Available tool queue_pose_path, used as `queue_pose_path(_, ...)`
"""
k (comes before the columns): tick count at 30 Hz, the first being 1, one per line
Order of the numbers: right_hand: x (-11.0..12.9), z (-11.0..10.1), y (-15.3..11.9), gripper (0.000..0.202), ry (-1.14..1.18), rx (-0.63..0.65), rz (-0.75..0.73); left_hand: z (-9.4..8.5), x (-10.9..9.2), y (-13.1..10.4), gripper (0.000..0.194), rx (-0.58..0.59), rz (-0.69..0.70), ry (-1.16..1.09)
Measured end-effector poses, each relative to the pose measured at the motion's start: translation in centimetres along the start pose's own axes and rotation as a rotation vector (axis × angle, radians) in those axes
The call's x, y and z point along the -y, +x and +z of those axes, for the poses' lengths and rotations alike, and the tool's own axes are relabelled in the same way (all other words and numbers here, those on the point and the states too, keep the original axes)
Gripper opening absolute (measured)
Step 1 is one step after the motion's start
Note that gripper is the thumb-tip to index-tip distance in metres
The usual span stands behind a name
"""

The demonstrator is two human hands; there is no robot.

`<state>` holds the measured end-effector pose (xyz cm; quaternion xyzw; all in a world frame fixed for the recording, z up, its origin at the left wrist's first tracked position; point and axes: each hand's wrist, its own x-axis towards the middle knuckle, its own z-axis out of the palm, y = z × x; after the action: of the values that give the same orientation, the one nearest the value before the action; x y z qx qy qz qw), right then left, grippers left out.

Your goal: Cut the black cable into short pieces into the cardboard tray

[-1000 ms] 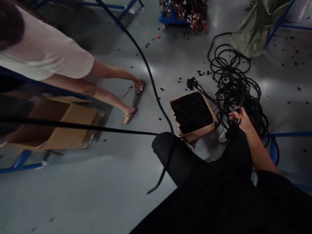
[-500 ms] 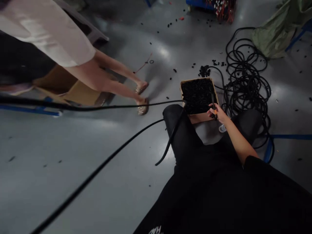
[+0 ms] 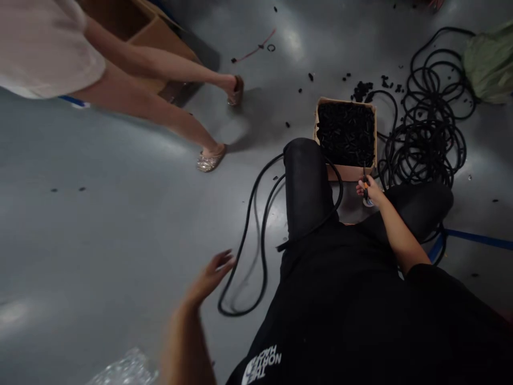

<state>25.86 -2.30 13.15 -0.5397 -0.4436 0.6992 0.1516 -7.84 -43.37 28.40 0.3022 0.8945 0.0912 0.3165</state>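
Observation:
My left hand (image 3: 214, 272) hangs over the floor at lower left, fingers apart, beside a loop of black tubing (image 3: 262, 251); no grip on the tubing shows. The tubing drapes across my left thigh, and its cut end lies by my lap. Between my knees, my right hand (image 3: 371, 191) is closed around a cutting tool (image 3: 365, 184) with orange and black handles, its tip pointing at the near edge of a cardboard box (image 3: 348, 172). Short black tube pieces (image 3: 344, 133) fill the box.
A large tangle of black tubing (image 3: 428, 139) lies right of the box, near a green sack (image 3: 491, 64). Another person's legs (image 3: 148, 107) stand at upper left by an open carton (image 3: 164, 45). Clear plastic (image 3: 126, 369) lies at the bottom left.
My left hand has come into view. The tubing that stretched off to the left now hangs in a loop. The other person's feet have moved apart, and the view has shifted.

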Motion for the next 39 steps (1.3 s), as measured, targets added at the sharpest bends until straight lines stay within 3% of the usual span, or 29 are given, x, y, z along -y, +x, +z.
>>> queue_pose_path(2,0.1,0.8,-0.5,0.054,0.004,0.010,0.010,3.1,-1.7,1.6,0.013,0.076,0.080,-0.127)
queue_pose_path(4,-0.1,2.2,-1.3,0.052,0.033,0.027,0.041,6.3,-5.3,3.1,0.025,0.070,0.325,-0.123)
queue_pose_path(6,-0.9,4.3,-2.1,0.049,0.079,0.090,0.102,9.2,-10.0,4.1,0.038,0.070,0.647,0.059)
queue_pose_path(8,-2.4,6.9,-2.8,0.049,0.087,0.195,0.207,11.6,-14.3,4.7,0.045,0.217,0.852,0.280)
queue_pose_path(10,-4.3,9.6,-3.2,0.046,0.079,0.224,0.257,13.4,-17.5,5.4,0.045,0.373,0.944,0.472)
queue_pose_path(12,-6.0,11.5,-3.5,0.039,0.085,0.220,0.230,14.7,-19.3,6.3,0.044,0.462,0.966,0.589)
queue_pose_path(16,-7.3,11.9,-3.8,0.032,0.124,0.206,0.282,15.5,-20.4,8.7,0.042,0.612,0.951,0.619)
queue_pose_path(19,-6.3,11.0,-4.0,0.029,0.197,0.152,0.346,14.8,-20.8,11.2,0.040,0.835,0.932,0.523)
queue_pose_path(21,-5.1,10.3,-4.1,0.026,0.253,0.076,0.293,14.3,-21.3,13.6,0.038,0.942,0.891,0.481)
queue_pose_path(24,-3.0,8.3,-5.1,0.030,0.332,0.002,0.107,15.1,-22.9,18.0,0.040,0.898,0.871,0.584)
queue_pose_path(27,-0.9,4.2,-8.0,0.049,0.369,-0.021,-0.087,18.3,-25.4,22.4,0.045,0.722,0.912,0.810)
queue_pose_path(29,0.3,0.6,-11.1,0.061,0.368,-0.033,-0.190,21.4,-27.2,24.7,0.049,0.603,0.963,0.888)
queue_pose_path(31,1.2,-3.0,-14.5,0.067,0.356,-0.076,-0.239,24.7,-28.5,26.5,0.052,0.555,1.022,0.923)
queue_pose_path(35,0.9,-7.8,-19.0,0.074,0.415,-0.216,-0.213,29.7,-29.4,28.6,0.047,0.608,1.125,0.945)
queue_pose_path(39,-0.8,-9.2,-18.5,0.078,0.554,-0.311,-0.251,31.4,-29.9,29.0,0.038,0.727,1.197,0.882)
